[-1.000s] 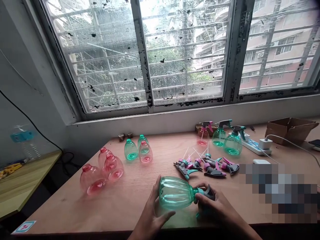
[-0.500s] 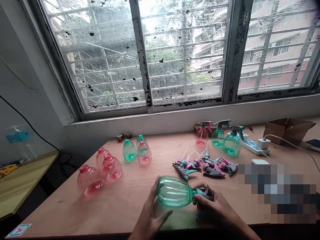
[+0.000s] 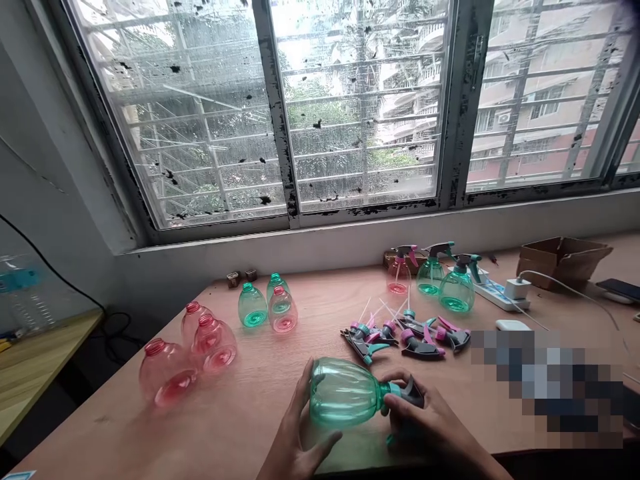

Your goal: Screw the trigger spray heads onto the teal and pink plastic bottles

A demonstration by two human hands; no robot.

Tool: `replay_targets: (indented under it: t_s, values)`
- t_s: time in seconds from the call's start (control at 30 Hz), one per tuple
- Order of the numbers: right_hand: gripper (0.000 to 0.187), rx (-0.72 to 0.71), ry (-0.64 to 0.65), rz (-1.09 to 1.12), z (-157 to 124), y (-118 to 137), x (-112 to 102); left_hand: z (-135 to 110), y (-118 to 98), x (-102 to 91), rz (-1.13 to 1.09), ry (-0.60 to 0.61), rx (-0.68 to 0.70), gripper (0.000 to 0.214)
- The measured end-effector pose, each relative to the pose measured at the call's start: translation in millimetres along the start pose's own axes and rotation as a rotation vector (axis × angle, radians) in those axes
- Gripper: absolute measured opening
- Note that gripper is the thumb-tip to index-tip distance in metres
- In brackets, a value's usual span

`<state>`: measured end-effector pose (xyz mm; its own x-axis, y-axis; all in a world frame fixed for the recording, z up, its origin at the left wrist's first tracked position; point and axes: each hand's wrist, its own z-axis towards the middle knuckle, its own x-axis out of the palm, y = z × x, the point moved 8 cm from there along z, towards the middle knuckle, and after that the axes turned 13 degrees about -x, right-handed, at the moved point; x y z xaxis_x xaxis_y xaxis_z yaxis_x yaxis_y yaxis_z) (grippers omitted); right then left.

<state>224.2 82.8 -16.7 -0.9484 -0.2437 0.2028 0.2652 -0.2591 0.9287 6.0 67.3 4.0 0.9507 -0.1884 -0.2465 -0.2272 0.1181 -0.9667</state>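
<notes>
"Near the front edge of the worktop, what are the hands doing?"

"Sharing one green bottle, which lies sideways between them, neck to the right. The right hand grips the spray head at the neck. The left hand is spread round the base, its thumb off the plastic; whether its fingers press, I can't tell."

"How much room behind?"

"Little: the loose heads sit just beyond the bottle, straws sticking up and back."

"And to the left?"

"A broad open stretch, out to three red bottles near the left edge. Farther back stands a trio, two green and one red, uncapped."

"To the right?"

"It's blurred out beside the right hand. Behind, three fitted bottles stand upright near the wall, close to a power strip."
</notes>
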Motion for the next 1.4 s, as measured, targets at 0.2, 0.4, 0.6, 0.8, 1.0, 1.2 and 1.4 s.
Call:
replay_targets:
  t_s: [0.2, 0.4, 0.6, 0.8, 1.0, 1.2, 1.4]
  values:
    - [0.044, -0.007, 0.025, -0.080, -0.8, -3.5, -1.3, 0.4, 4.3, 1.4, -0.129, 0.085, -0.071, 0.100]
    - [0.045, 0.019, 0.019, -0.009, -0.3, -11.4, -2.9, 0.8, -0.8, 2.6, -0.120, 0.091, -0.018, 0.095]
    - [0.044, 0.030, 0.027, 0.024, 0.3, -11.2, 0.0, 3.2, 9.5, 3.0, -0.177, 0.090, -0.006, 0.109]
    - [0.043, 0.013, 0.030, -0.028, 1.8, -11.4, -0.3, 5.5, 9.4, 3.5, -0.207, 0.085, -0.028, 0.097]
    - [0.046, 0.029, 0.013, -0.004, 2.8, -12.1, -1.2, 6.1, 10.5, 6.7, -0.164, 0.054, 0.027, 0.097]
    - [0.045, 0.030, -0.006, 0.032, 1.6, -12.4, -0.6, 5.6, 11.5, 10.2, -0.255, 0.159, -0.046, 0.111]
    - [0.049, 0.057, -0.038, 0.037, 0.5, -21.2, -4.5, 6.6, 9.9, 4.7, -0.267, 0.114, -0.081, 0.098]
